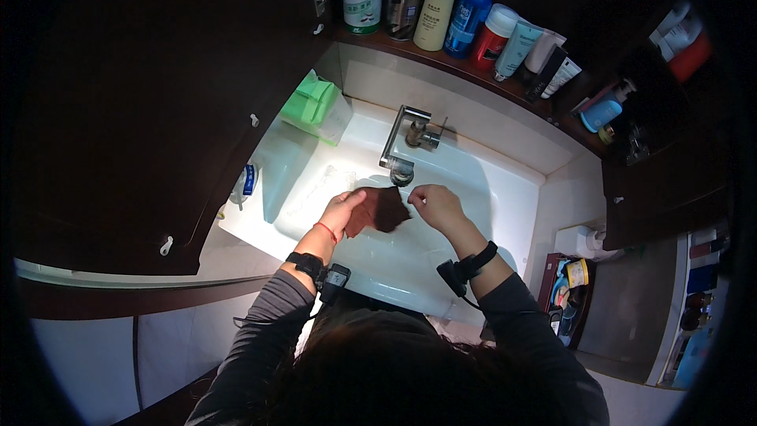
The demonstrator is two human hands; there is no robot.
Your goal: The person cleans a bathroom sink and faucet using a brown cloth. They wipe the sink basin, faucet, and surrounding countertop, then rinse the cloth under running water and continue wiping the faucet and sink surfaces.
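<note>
My left hand [346, 211] grips a piece of reddish-brown cloth [376, 211] by its left side, the thumb lying on top. The cloth hangs over the white washbasin [355, 275], just in front of the spout of the chrome faucet [401, 170], and its right part is in dark shadow. My right hand [437, 207] is just right of the cloth's ragged right edge, with a small gap between them. Its fingers are curled together, thumb against forefinger, and nothing shows in them. Whether the cloth is wet I cannot tell.
A green-and-white soft pack [313, 107] stands at the basin's back left. Several bottles and tubes, among them a blue pump bottle [470, 12], line the cabinet shelf above. An open dark cabinet door [136, 112] reaches in from the left. A box of small items [568, 296] is at right.
</note>
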